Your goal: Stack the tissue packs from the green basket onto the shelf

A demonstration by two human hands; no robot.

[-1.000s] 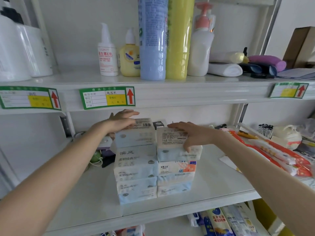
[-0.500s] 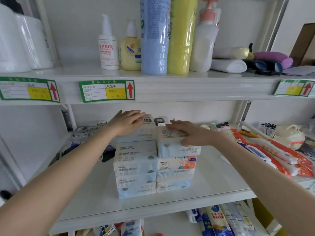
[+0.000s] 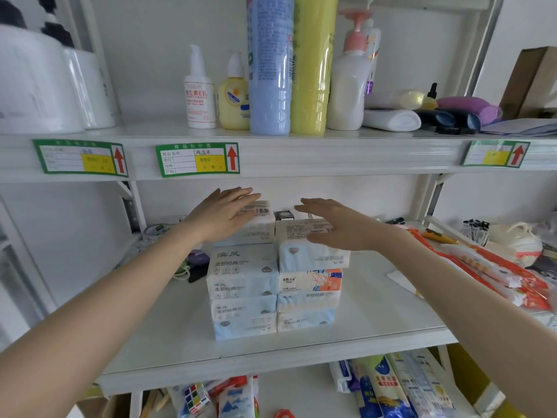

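From the head view, your left hand [image 3: 224,217] lies flat with fingers straight on the top-left tissue pack [image 3: 254,227] while your right hand [image 3: 334,224] hovers flat, holding nothing, over the right one [image 3: 313,254], both soft plastic-wrapped pale blue bricks topping two side-by-side stacks on the smooth white shelf [image 3: 376,315].

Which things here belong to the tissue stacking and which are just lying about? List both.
Job in hand:
- tissue packs, two stacks side by side
- middle shelf bearing them
- left hand, fingers straight, over the left stack
- right hand, fingers straight, over the right stack

Lying about:
- bottles on the upper shelf
- price label
- red packets at right
- puzzle cube below
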